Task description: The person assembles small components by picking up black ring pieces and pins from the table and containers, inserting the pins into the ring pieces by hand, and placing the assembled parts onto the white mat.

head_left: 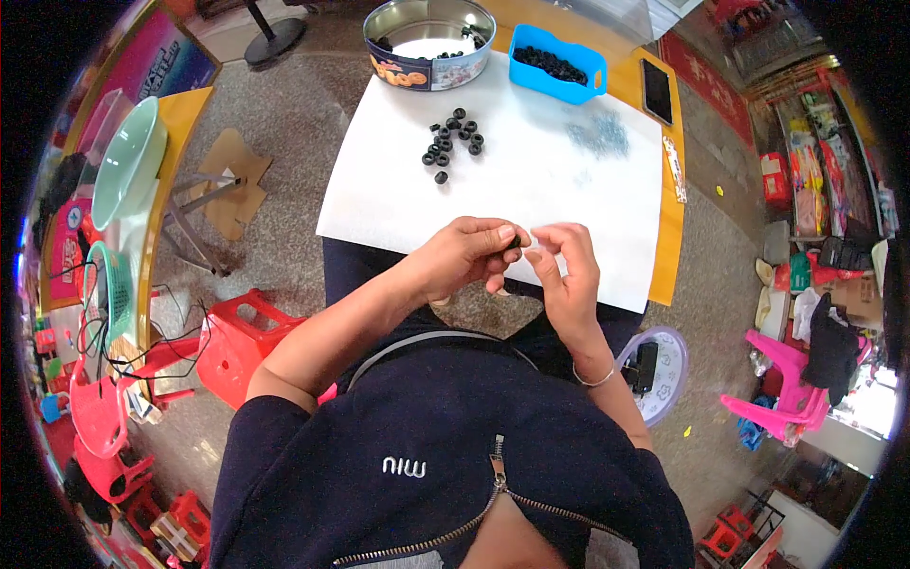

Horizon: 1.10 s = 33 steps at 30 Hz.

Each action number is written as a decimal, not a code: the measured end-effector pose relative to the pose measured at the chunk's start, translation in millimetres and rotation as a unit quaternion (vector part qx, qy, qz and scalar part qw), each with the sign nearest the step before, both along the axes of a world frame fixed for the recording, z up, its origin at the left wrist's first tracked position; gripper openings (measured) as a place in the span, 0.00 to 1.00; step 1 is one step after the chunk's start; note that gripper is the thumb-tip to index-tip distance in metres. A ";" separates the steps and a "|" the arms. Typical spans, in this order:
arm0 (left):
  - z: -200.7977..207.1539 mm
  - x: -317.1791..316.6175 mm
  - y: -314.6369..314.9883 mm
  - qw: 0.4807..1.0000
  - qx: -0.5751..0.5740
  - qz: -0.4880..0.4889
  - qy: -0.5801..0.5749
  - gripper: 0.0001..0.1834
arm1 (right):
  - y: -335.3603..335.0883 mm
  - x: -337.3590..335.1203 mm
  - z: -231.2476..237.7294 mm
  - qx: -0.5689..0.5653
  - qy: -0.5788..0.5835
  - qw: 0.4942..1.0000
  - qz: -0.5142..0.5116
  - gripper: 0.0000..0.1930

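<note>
My left hand (472, 248) is closed in a pinch over the near edge of the white sheet (379, 204). Between its thumb and finger sits a small black round piece (515, 243). Close beside it, my right hand (567, 270) has thumb and forefinger curved and apart, their tips just right of the piece. I see nothing plainly held there. Farther out on the sheet lies a loose group of black round pieces (444, 145), several with holes. To their right is a scatter of tiny pale-blue clear bits (599, 135).
At the sheet's far edge stand a round tin (431, 74) and a blue basket (557, 87), both with black pieces inside. A phone (656, 92) rests on the yellow tabletop (671, 275). A red stool (237, 356) is at my left, a lilac basin (671, 379) at my right.
</note>
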<state>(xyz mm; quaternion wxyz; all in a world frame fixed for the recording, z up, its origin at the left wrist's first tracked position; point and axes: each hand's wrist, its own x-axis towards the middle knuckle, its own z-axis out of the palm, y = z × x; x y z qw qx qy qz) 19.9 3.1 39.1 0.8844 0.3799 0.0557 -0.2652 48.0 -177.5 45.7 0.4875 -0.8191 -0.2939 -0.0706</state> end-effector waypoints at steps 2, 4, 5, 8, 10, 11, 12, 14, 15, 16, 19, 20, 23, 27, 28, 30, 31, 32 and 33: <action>7.9 -3.3 -8.1 1.000 0.006 0.014 0.007 0.15 | 6.3 -1.0 -2.2 0.006 0.015 1.000 0.007 0.12; 11.2 -5.0 -14.2 0.999 -0.001 0.050 0.019 0.14 | 15.4 -7.3 -0.2 0.138 0.214 0.966 0.044 0.13; 16.0 -5.2 -16.5 0.998 0.020 0.054 0.015 0.13 | 16.3 -10.7 2.8 0.137 0.240 0.960 0.048 0.14; 17.1 -7.3 -19.1 0.998 0.017 0.061 0.002 0.13 | 16.3 -6.5 3.1 0.092 0.156 0.982 0.050 0.15; 14.1 -6.3 -22.2 0.998 0.022 0.066 0.003 0.13 | 14.2 -3.3 3.6 0.073 0.129 0.987 0.056 0.15; 13.2 -5.5 -22.8 0.997 0.027 0.072 0.003 0.13 | 14.3 -1.2 4.0 0.053 0.101 0.991 0.063 0.16; 14.6 -6.8 -22.9 0.997 0.028 0.073 0.000 0.13 | 14.5 -3.4 4.4 0.054 0.098 0.992 0.065 0.16; 18.7 -3.5 -25.7 0.997 0.042 0.050 0.034 0.12 | 11.3 -6.8 3.5 0.207 0.322 0.922 0.060 0.17; 13.6 -0.8 -27.9 0.998 -0.003 0.058 0.023 0.12 | 9.7 -3.1 -2.4 0.279 0.366 0.885 0.072 0.18; 15.1 0.3 -27.5 0.998 -0.002 0.056 0.017 0.12 | 8.9 -1.5 -2.3 0.280 0.360 0.887 0.073 0.18; 20.0 9.8 -21.6 0.996 -0.008 0.089 -0.015 0.13 | 9.1 6.5 14.8 0.207 0.303 0.928 0.063 0.18; 17.9 15.4 -18.1 0.995 -0.006 0.095 -0.038 0.15 | 10.4 10.5 15.5 0.207 0.298 0.930 0.064 0.18; 20.5 31.4 -8.9 0.992 0.071 0.070 -0.076 0.18 | 15.2 26.5 20.4 0.116 0.110 0.987 0.029 0.18; 17.5 56.8 -10.4 0.991 -0.029 0.117 -0.050 0.17 | 21.4 58.8 33.9 0.047 0.016 0.999 0.018 0.18; 16.6 63.4 -8.9 0.990 -0.066 0.117 -0.040 0.17 | 25.6 64.1 37.0 0.046 0.016 0.999 0.020 0.18; 3.2 73.1 -7.9 0.990 -0.090 0.103 -0.043 0.20 | 32.5 73.8 39.1 0.058 0.043 0.997 0.031 0.17; -1.3 77.7 -7.5 0.989 -0.113 0.086 -0.048 0.23 | 33.5 80.0 38.1 0.040 0.024 0.998 0.036 0.15; -4.5 81.6 -6.4 0.988 -0.114 0.088 -0.048 0.23 | 34.0 84.7 37.3 0.039 0.024 0.998 0.038 0.15; -6.5 85.2 -4.9 0.986 -0.140 0.082 -0.039 0.23 | 34.7 89.6 36.6 0.032 0.031 0.998 0.035 0.14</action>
